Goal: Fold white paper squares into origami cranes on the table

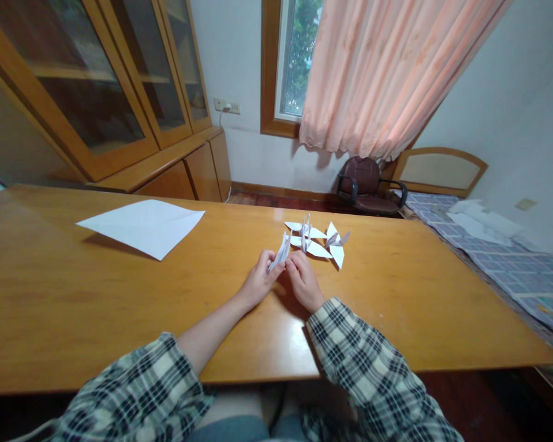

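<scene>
Between my two hands, above the middle of the table, is a folded white paper piece (282, 250) with narrow upright points. My left hand (260, 275) is closed around its lower left side. The fingers of my right hand (303, 277) are pinched at its lower right edge; the fingertips are partly hidden. Just beyond my hands lie finished-looking paper cranes: one crane (320, 250) nearest my right hand, another crane (314, 232) behind it, and a third crane (335, 244) to the right, all with wings spread.
A creased white paper sheet (150, 226) lies at the left on the wooden table (133, 319). Past the table stand a glass-door cabinet (166, 135), a brown armchair (362, 181) and a bed (498, 258) on the right. A pink curtain (387, 67) hangs over the window.
</scene>
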`<action>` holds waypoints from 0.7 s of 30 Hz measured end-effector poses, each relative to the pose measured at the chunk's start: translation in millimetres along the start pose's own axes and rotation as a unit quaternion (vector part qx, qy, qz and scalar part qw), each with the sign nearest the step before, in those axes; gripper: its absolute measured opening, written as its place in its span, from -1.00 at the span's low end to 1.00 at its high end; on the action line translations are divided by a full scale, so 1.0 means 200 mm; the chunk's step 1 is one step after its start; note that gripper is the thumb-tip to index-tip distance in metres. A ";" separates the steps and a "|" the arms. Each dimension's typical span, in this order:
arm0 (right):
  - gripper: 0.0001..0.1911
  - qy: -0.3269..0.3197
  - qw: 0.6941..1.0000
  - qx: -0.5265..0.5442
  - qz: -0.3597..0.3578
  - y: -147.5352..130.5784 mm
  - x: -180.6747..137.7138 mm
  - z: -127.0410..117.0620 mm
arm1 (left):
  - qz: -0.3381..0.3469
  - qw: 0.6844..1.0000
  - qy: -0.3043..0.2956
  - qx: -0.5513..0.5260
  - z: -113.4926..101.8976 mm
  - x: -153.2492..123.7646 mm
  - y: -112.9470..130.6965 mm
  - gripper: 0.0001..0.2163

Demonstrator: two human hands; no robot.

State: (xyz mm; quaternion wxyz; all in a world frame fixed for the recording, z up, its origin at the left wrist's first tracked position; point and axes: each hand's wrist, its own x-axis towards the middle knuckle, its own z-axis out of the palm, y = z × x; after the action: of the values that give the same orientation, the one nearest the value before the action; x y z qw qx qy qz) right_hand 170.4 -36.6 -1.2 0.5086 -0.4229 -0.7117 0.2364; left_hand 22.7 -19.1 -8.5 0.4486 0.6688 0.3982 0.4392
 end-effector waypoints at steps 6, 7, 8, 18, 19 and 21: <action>-0.71 0.011 1.000 0.000 -0.005 0.00 0.00 0.00 | -0.006 1.000 0.022 0.018 -0.02 0.01 0.01 -0.67; -0.72 0.012 1.000 -0.003 -0.006 0.00 0.01 0.00 | -0.005 0.999 0.024 0.021 -0.02 0.01 0.01 -0.68; -0.72 0.014 1.000 -0.005 -0.006 0.01 0.01 0.00 | -0.005 0.999 0.026 0.022 -0.02 0.01 0.01 -0.68; -0.93 0.051 0.998 -0.043 -0.005 0.04 0.01 0.00 | -0.005 1.000 0.015 0.020 -0.01 0.00 0.00 -0.72; -0.93 0.065 0.997 -0.050 -0.001 0.05 0.01 0.00 | -0.011 1.000 0.013 0.012 -0.01 0.00 0.00 -0.71; -0.81 0.102 0.993 -0.062 0.012 0.05 0.01 0.00 | -0.029 0.999 0.003 -0.030 0.00 0.00 0.00 -0.70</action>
State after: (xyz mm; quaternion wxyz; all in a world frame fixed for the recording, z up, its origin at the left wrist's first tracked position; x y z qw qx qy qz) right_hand 173.9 -28.7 -7.7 0.5486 -0.4837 -0.6645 0.1533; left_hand 22.5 -18.7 -8.5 0.4796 0.6419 0.4052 0.4401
